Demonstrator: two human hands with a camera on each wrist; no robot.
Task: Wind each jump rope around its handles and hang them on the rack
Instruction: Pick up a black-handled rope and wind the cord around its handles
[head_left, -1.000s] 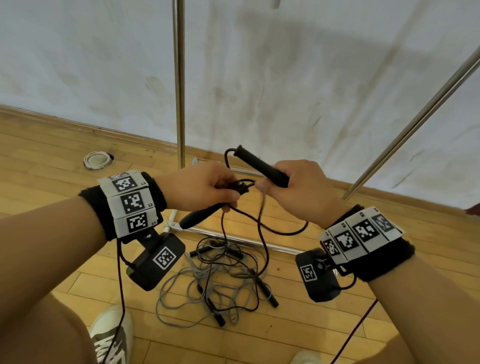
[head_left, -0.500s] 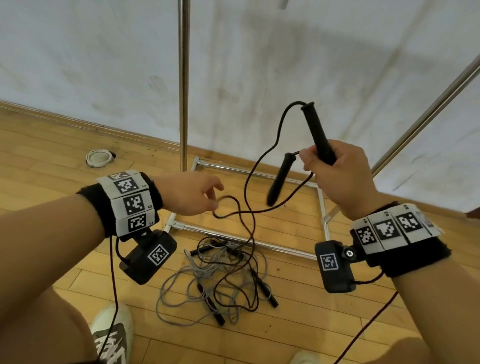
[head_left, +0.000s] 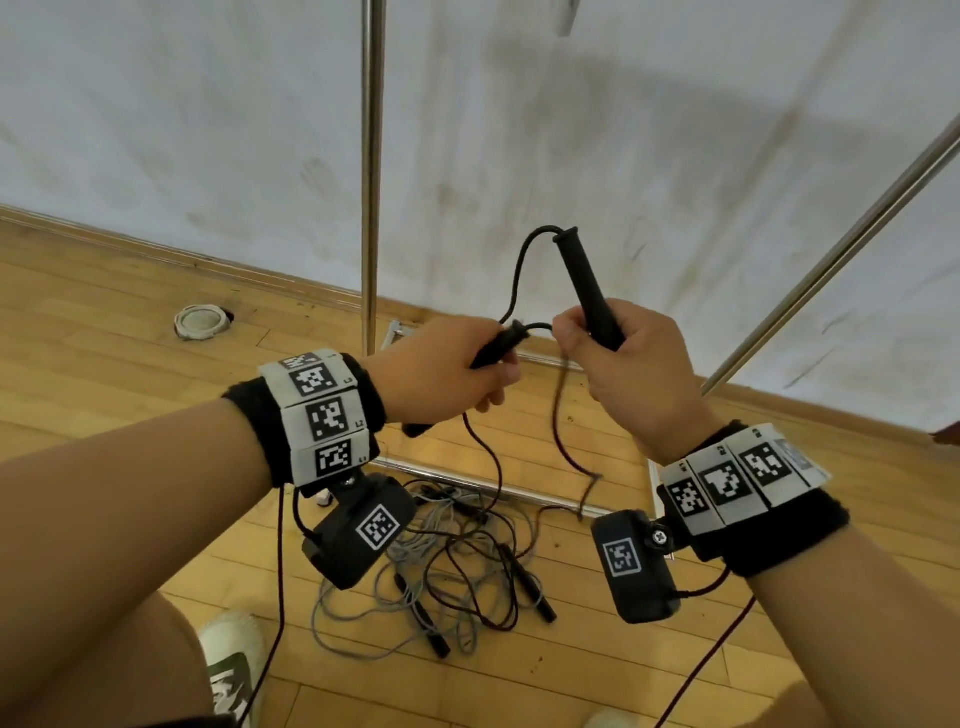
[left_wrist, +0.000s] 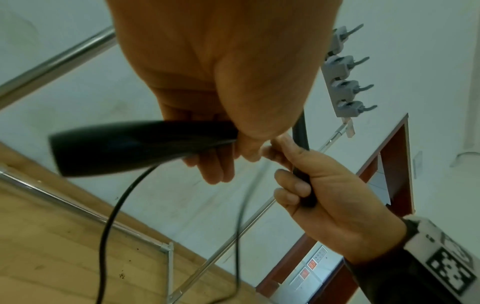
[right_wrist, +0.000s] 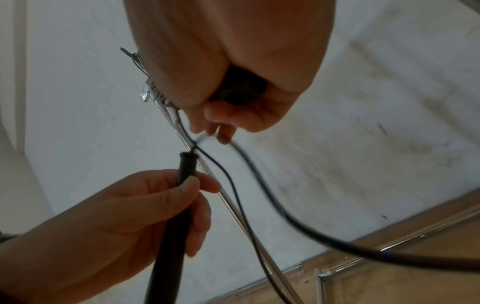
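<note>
A black jump rope is held up between both hands. My left hand grips one black handle, which slants down to the left; the same handle fills the left wrist view. My right hand grips the other handle nearly upright. Its thumb and forefinger meet close to the cord, which arcs from that handle's top to the left one. From both hands the cord hangs toward the floor. The right palm hides most of its handle in the right wrist view.
A tangle of grey and black jump ropes lies on the wooden floor below my hands. The metal rack has an upright pole, a slanted pole and a base bar. Grey hooks sit on its top. A shoe is lower left.
My left hand, loosely curled by the cord half a second ago, now grips the second handle, which hung by my right fingers. The right hand has come down slightly.
</note>
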